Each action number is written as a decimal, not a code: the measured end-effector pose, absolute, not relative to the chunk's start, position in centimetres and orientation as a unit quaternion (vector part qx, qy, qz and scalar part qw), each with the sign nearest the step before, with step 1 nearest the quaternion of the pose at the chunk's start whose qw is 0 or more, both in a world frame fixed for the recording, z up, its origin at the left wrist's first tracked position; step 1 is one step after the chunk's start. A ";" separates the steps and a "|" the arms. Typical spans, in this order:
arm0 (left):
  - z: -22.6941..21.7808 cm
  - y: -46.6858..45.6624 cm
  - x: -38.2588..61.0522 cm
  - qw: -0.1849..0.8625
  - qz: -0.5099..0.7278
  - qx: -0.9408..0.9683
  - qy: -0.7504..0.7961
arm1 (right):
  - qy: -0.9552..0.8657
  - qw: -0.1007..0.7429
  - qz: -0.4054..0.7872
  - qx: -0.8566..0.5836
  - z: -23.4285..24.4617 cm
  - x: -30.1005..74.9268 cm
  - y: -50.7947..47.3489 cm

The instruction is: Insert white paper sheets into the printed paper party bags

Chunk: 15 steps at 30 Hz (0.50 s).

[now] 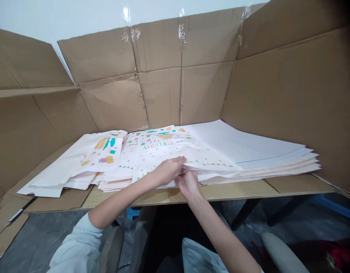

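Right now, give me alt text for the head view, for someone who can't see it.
The left hand and right hand pinch the near edge of a printed sheet atop paper piles on a table; white sheets lie stacked at right. Taped cardboard walls surround it.

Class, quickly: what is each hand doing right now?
Left hand: closed, pinching the printed sheet at its near edge.
Right hand: closed on the same sheet's edge.

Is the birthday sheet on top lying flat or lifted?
Partly lifted: the birthday sheet has its near edge pinched up by the left hand and right hand; the rest lies flat on the pile.
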<state>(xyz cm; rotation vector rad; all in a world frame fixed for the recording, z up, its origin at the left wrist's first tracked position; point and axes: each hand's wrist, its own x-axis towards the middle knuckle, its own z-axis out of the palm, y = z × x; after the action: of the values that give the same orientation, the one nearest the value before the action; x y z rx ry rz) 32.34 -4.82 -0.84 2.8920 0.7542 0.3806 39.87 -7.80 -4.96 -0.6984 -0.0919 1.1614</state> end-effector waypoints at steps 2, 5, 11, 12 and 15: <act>-1.0 -4.9 32.5 0.030 0.117 0.954 0.274 | -0.021 0.769 0.531 -0.356 -4.5 39.6 -7.6; -1.0 -4.6 32.9 -0.001 0.114 0.942 0.317 | 0.002 0.766 0.525 -0.372 -3.9 39.0 -7.3; -0.5 -4.7 33.0 0.018 0.113 0.937 0.329 | 0.005 0.778 0.522 -0.350 -3.8 38.4 -6.9; -0.5 -4.8 32.9 0.033 0.101 0.940 0.323 | -0.001 0.780 0.521 -0.347 -3.8 38.4 -6.7; -0.8 -4.7 32.6 0.063 0.097 0.944 0.308 | -0.015 0.784 0.523 -0.333 -3.9 38.4 -6.2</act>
<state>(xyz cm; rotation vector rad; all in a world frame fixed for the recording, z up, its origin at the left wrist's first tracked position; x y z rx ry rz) 32.62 -4.73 -0.78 2.8536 0.9294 0.2923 38.41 -6.23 -3.89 -0.7179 -0.0329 1.1289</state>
